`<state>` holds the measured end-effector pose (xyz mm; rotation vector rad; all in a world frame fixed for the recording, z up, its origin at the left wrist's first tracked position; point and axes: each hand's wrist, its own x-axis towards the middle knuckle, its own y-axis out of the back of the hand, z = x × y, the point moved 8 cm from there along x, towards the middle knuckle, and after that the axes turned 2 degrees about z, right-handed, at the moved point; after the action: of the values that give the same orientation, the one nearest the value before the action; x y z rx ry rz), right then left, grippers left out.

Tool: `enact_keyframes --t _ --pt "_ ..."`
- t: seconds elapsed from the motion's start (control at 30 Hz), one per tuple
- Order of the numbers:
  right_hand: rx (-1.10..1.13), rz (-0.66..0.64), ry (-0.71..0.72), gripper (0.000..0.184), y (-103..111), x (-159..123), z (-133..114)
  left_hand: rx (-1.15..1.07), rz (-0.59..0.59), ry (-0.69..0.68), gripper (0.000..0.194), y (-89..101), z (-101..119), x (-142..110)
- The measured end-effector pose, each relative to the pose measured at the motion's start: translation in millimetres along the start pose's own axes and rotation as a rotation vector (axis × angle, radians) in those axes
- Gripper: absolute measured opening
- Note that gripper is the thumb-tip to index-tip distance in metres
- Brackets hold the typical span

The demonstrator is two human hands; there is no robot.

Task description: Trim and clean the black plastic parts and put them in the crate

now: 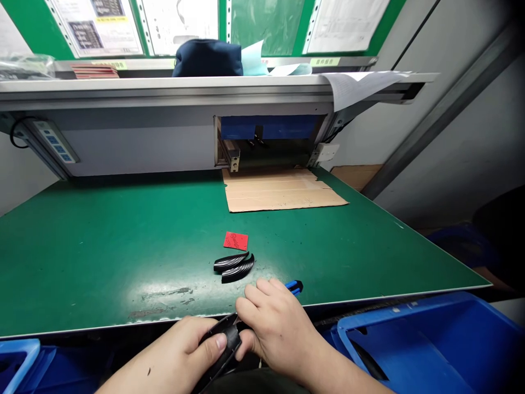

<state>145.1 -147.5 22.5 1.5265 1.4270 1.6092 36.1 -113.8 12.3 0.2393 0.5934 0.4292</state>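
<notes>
Below the table's front edge, my left hand (182,350) grips a black plastic part (223,350), its thumb pressed on the top face. My right hand (276,323) is closed around a blue-handled utility knife (294,287); the handle's end pokes out beyond the knuckles. A thin tip shows between the hands at the part's upper edge, mostly covered by my fingers. Two curved, ribbed black plastic pieces (238,269) lie side by side on the green table just ahead of my hands. Behind them is a small red card (235,241) with dark handwriting.
A flat cardboard sheet (283,191) lies before an opening (270,142) in the back panel. Blue bins (410,339) stand below the table edge at both sides. Overhead, a shelf (143,85) carries a dark blue cloth bag (208,57) and papers. A power strip (56,142) hangs at left.
</notes>
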Motion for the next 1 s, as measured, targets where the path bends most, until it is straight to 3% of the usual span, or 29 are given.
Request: enact_keyframes --t 0.1,0.23,0.33,0.53,0.63,0.7,0.8,1.0 --pt "-0.034 -0.030 0.023 0.063 -3.1 0.3 0.7 0.068 0.083 -0.036 0.033 5.1 1.9 0.7" --pt "-0.077 -0.134 0.067 0.038 -16.5 0.1 0.6 0.109 0.079 -0.099 0.030 4.7 6.6 2.3" --pt "-0.004 -0.200 0.050 0.035 -27.4 -0.7 4.0 0.182 0.091 -0.102 0.031 6.5 9.5 4.2" --pt "0.757 -0.439 -0.024 0.055 -32.2 -4.0 12.9 0.259 0.115 -0.038 0.038 10.9 0.3 7.0" --pt "1.003 -0.389 -0.128 0.062 -20.3 0.1 23.9 0.185 0.161 -0.019 0.038 16.3 -11.1 7.2" --pt "0.935 -0.255 -0.180 0.063 -13.8 3.6 31.1 0.008 0.134 -0.033 0.040 13.9 -16.7 8.9" --pt "0.634 -0.070 -0.156 0.065 -10.7 4.6 27.2 -0.251 0.087 -0.086 0.043 7.5 -16.8 13.6" --pt "0.197 0.040 -0.118 0.070 -17.0 2.3 15.2 -0.375 0.169 -0.037 0.042 5.0 -22.5 20.5"
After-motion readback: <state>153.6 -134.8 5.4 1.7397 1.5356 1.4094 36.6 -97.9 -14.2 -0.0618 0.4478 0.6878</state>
